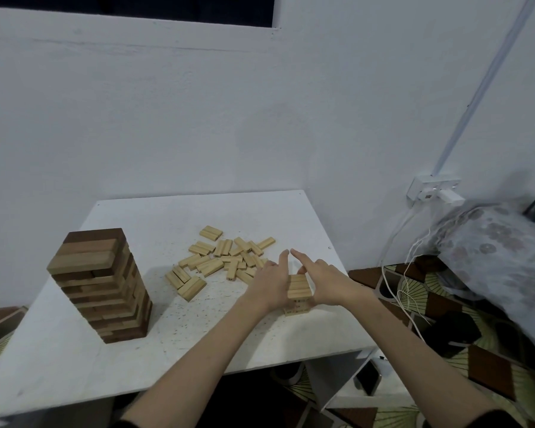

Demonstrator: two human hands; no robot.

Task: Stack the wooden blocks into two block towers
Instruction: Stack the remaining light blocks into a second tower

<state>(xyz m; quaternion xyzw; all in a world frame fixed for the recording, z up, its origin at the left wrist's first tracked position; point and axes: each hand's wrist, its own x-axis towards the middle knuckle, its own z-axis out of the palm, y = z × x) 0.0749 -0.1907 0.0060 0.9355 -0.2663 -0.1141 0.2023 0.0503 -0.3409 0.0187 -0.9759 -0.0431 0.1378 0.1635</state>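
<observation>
Head view: from where I stand, a white table [74, 350] is pushed into a corner of white wall. On its left stands a tall tower [101, 282] of mixed dark and pale blocks, many layers high, its upper layers sitting a little askew over the lower ones. In the middle lies a loose pile [226, 261] of pale blocks, scattered at all angles. Toward the right front edge a small stack [298, 293] of pale blocks rises only a few layers.

The left hand [267, 284] and the right hand [328, 281] flank this stack, palms pressed to its two sides, fingers mostly straight with the forefingers pointing up and away. Neither curls round a block; they seem to be squaring the layers.

I judge the second tower barely begun, with most of its blocks unplaced in the pile.

The risk lies in the squeeze: uneven pressure from one palm could slide the top layer off or twist the stack. It also stands close to the table edge, so a shove rightward might send blocks to the patterned floor [491, 366]. A forearm swinging left toward the pile could brush the tall tower, which already looks slightly off-true.
</observation>
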